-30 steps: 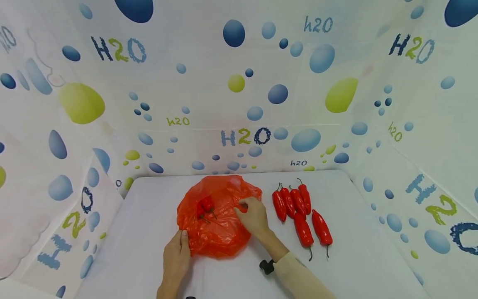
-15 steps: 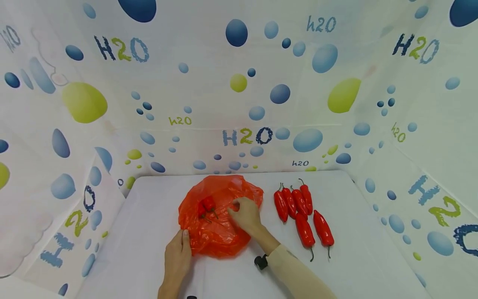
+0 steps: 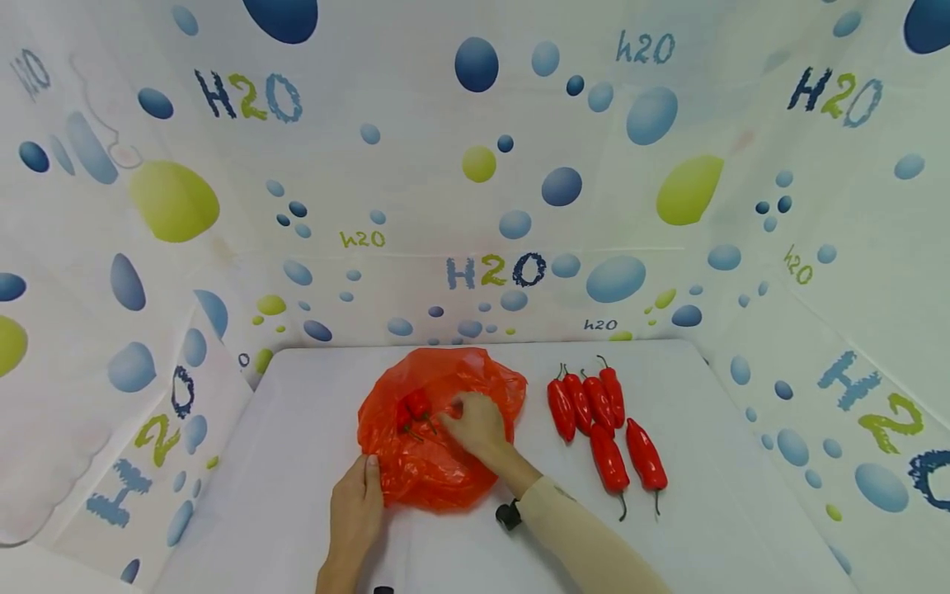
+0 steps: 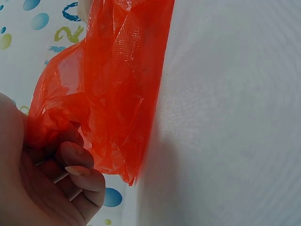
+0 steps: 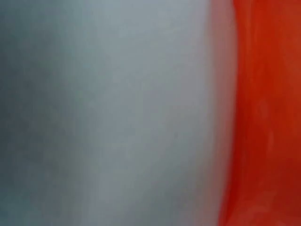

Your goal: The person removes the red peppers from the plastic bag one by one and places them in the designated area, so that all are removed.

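Note:
A thin red plastic bag [image 3: 430, 495] lies on the white table with its mouth spread open. Red chili peppers [image 3: 419, 404] with dark stems show inside it, toward the left. My left hand [image 3: 356, 503] grips the bag's near-left rim, thumb on top; in the left wrist view its fingers [image 4: 84, 179] curl beneath the film. My right hand [image 3: 475, 425] reaches over the bag's right side, just right of those peppers, with thumb and forefinger bent and a gap between them. Nothing shows in that gap. The right wrist view has only blurred red film [image 5: 268, 117] and table.
Several more red chili peppers [image 3: 597, 404] lie right of the bag, most in a row and two nearer me. The white table [image 3: 297, 429] ends at a printed curtain [image 3: 401, 280] behind. A black wrist device [image 3: 508, 516] sits on my right wrist.
My right hand has moved left across the bag's mouth, nearer the peppers inside. My left hand keeps its grip on the rim. The head view has shifted slightly.

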Demonstrator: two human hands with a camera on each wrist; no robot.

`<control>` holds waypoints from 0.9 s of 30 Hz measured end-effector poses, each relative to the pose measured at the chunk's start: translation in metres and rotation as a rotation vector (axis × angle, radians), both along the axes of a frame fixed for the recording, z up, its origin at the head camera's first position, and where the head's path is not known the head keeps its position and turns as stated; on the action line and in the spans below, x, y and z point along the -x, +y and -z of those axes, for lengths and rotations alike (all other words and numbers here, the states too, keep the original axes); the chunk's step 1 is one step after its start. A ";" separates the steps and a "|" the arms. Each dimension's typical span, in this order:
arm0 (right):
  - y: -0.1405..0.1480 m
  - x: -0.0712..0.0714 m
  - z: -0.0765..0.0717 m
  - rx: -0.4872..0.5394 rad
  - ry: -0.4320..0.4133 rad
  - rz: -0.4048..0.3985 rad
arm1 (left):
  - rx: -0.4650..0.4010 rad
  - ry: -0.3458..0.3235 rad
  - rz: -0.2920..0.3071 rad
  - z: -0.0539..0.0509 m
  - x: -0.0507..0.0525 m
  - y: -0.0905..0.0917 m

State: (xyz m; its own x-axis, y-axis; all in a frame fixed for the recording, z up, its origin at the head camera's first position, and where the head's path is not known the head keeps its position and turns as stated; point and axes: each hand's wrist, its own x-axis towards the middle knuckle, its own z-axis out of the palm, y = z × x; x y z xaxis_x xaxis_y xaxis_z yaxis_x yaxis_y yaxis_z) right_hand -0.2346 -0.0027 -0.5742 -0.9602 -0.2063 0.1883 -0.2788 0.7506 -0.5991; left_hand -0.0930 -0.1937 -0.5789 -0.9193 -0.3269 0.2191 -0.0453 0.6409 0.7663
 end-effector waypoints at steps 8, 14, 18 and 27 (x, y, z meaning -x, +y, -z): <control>-0.013 0.001 0.001 0.002 -0.023 0.004 | -0.003 -0.013 0.003 0.001 0.000 0.000; -0.022 0.003 -0.001 -0.008 -0.067 -0.017 | -0.006 -0.019 0.001 0.001 -0.001 0.000; -0.027 0.004 0.000 0.027 -0.074 -0.036 | -0.007 -0.017 0.000 0.002 -0.001 0.000; -0.036 0.010 0.006 0.077 -0.098 -0.008 | 0.003 -0.008 0.002 0.001 -0.001 0.000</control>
State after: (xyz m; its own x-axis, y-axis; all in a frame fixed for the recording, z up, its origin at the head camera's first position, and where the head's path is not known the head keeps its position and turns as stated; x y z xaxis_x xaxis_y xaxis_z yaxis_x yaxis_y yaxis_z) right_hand -0.2441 -0.0389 -0.5798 -0.9732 -0.2025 0.1086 -0.2214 0.6996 -0.6794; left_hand -0.0921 -0.1932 -0.5799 -0.9217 -0.3244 0.2127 -0.0501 0.6433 0.7640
